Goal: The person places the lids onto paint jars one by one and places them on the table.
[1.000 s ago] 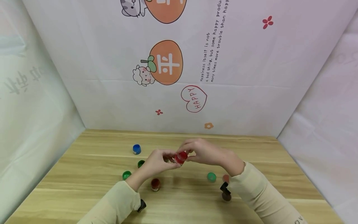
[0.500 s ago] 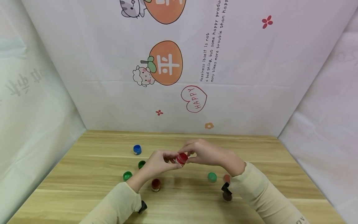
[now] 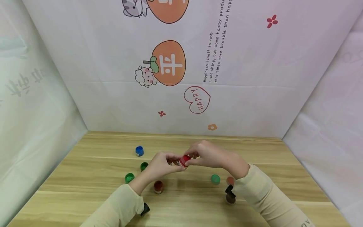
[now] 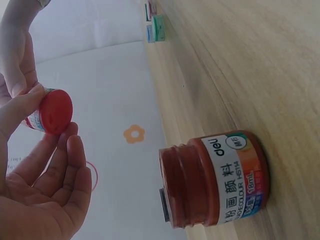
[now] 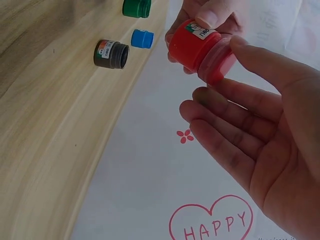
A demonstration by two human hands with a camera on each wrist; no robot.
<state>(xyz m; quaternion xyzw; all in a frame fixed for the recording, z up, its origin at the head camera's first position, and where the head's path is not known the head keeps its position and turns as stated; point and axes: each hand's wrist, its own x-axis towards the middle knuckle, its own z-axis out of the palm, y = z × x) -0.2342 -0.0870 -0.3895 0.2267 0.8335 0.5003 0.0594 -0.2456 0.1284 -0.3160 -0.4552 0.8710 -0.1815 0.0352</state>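
Note:
A small red paint jar (image 3: 182, 161) is raised above the table between both hands, its lid end tilted towards the right hand. My left hand (image 3: 162, 164) grips the jar's body between thumb and fingers. The thumb and index finger of my right hand (image 3: 206, 156) pinch the translucent red lid (image 5: 218, 61), while its other fingers extend below it in the right wrist view. The jar's red base faces the camera in the left wrist view. An uncapped reddish-brown paint jar (image 4: 215, 180) stands near the left forearm.
Green jars (image 3: 129, 177) and a blue jar (image 3: 139, 151) stand on the left of the wooden table (image 3: 181, 208). A green round lid (image 3: 215, 179), a pinkish one (image 3: 230, 180) and a dark one (image 3: 230, 199) lie by the right forearm. Printed white cloth (image 3: 241, 104) encloses the table.
My right thumb has shifted forward over the near side of the red lid, and the right fingers have changed their hold. The left hand stays nearly in place.

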